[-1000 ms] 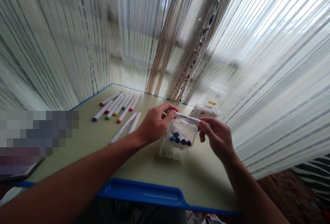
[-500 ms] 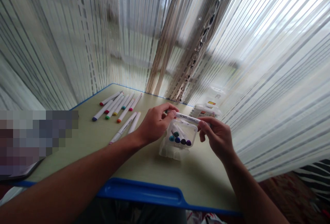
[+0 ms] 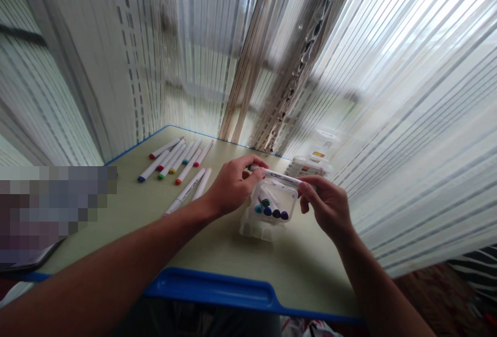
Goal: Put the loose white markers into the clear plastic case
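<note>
Both my hands hold one white marker level above a clear plastic case. My left hand pinches the marker's left end with closed fingers. My right hand grips its right end, fingers curled. Several markers with teal, blue, dark and purple caps stand inside the case. A row of loose white markers with coloured ends lies on the pale green table to the left, and two more white markers lie closer to my left wrist.
The table has a blue rim with a recessed tray at the front edge. A second clear box with labels sits at the back right by the sheer striped curtains. A dark flat object rests at the left edge.
Hands and marker have stayed almost still. The view shifted slightly, and the curtain at right hangs a bit differently.
</note>
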Demonstrator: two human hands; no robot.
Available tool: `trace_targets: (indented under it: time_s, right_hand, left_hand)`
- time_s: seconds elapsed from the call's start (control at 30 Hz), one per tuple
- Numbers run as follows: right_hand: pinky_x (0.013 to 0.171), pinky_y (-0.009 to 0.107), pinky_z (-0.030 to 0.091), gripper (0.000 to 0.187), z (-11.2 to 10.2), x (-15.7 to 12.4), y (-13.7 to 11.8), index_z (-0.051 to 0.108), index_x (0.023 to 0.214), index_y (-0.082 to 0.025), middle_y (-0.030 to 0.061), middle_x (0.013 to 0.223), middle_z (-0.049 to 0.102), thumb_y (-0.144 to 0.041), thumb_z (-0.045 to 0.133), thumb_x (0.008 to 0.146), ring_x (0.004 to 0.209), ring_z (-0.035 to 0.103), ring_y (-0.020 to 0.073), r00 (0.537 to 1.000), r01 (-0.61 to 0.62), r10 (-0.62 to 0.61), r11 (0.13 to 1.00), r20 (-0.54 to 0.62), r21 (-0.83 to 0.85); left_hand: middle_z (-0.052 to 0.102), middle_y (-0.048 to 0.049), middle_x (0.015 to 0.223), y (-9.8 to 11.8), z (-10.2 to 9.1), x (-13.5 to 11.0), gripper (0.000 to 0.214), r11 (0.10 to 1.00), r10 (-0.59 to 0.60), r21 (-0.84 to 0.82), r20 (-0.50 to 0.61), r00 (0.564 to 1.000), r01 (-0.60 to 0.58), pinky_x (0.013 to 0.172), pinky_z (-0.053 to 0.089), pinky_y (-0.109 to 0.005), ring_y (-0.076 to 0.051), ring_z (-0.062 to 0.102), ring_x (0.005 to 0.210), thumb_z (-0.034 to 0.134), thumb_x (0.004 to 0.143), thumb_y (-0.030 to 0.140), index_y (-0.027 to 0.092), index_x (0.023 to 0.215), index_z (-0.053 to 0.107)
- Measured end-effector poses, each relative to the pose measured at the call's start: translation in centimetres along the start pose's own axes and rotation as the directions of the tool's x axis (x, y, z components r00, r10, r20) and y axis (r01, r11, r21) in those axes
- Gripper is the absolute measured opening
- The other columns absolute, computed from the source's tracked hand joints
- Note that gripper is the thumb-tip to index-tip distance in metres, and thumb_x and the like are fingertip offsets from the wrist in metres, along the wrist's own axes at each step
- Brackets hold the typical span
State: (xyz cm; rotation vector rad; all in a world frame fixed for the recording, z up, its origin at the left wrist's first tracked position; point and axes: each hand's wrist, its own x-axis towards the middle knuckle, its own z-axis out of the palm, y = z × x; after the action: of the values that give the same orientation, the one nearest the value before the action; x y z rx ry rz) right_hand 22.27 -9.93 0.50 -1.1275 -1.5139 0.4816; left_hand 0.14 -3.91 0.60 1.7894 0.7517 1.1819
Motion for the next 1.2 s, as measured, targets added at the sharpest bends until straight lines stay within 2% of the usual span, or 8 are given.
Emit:
trace_targets:
  time_s: [0.3, 0.77, 1.2]
  right_hand:
    - [0.035, 0.019, 0.043, 0.018, -0.06, 0.09, -0.01, 0.073, 0.088, -0.015, -0.0012, 0.055, 0.065, -0.034, 0.071, 0.089, 0.037, 0.055, 0.0084, 1.0, 0.008, -0.008, 1.0, 0.009, 0.001]
    - [0.036, 0.019, 0.044, 0.02, -0.25, -0.04, 0.02, 0.073, 0.087, -0.015, -0.0013, 0.056, 0.064, -0.035, 0.072, 0.088, 0.038, 0.055, 0.0084, 1.0, -0.014, 0.015, 1.0, 0.018, -0.014]
    - [0.036, 0.021, 0.045, 0.022, -0.5, -0.1, 0.08, 0.073, 0.088, -0.015, 0.0, 0.057, 0.065, -0.037, 0.07, 0.089, 0.038, 0.056, 0.0097, 1.0, 0.014, -0.012, 0.997, 0.029, -0.074]
  left_hand:
    - [0.062, 0.0002, 0.07, 0.18, 0.06, -0.1, 0.02, 1.0, 0.003, 0.007, 0.024, 1.0, -0.003, 0.053, 0.041, -0.02, -0.01, 0.055, 0.057, 0.063, 0.09, 0.03, 0.012, 0.097, 0.071]
    - [0.06, 0.001, 0.066, 0.25, -0.02, 0.0, 0.02, 1.0, -0.006, -0.013, 0.038, 0.999, 0.006, 0.053, 0.042, -0.021, -0.01, 0.053, 0.055, 0.062, 0.09, 0.03, 0.012, 0.096, 0.07]
    - [0.058, 0.0019, 0.063, 0.37, 0.06, -0.03, 0.022, 0.999, -0.033, -0.032, 0.047, 0.998, 0.035, 0.054, 0.043, -0.022, -0.01, 0.053, 0.054, 0.063, 0.09, 0.03, 0.012, 0.098, 0.07]
